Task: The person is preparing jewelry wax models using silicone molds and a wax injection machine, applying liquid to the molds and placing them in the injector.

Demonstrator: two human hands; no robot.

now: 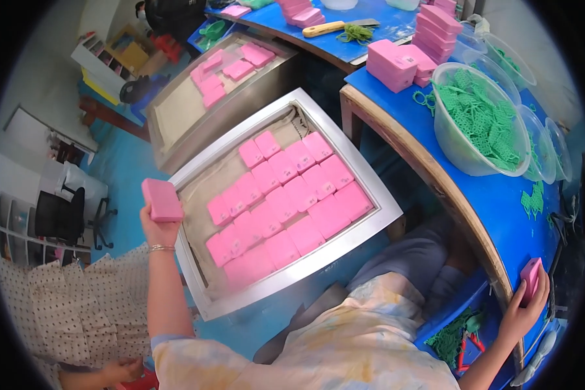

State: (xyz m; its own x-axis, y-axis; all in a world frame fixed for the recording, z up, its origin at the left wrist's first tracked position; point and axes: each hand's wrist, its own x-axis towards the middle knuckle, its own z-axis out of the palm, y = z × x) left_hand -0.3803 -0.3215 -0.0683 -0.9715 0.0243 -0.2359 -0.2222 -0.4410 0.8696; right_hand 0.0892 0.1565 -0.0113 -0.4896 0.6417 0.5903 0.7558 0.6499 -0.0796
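My left hand [159,229] is closed around the lower end of a pink rectangular block [162,199], raised beside the left rim of a metal-framed tray [198,281]. On the tray's beige lining, several rows of similar pink blocks [283,203] lie side by side, with bare lining along the left and far end. Far to the right, my right hand [528,313] grips another pink block [532,278] over the blue table [494,214]. Its fingers wrap the near end of the block, which seems to rest on the tabletop.
Clear bowls, one with green mesh pieces [484,117], stand near stacked pink blocks [391,65]. A second tray [169,123] holds more blocks. A wooden-handled scraper [325,28] lies at the back. A blue bin [445,318] contains red-handled pliers [465,351]. Another person's hand [123,370] shows lower left.
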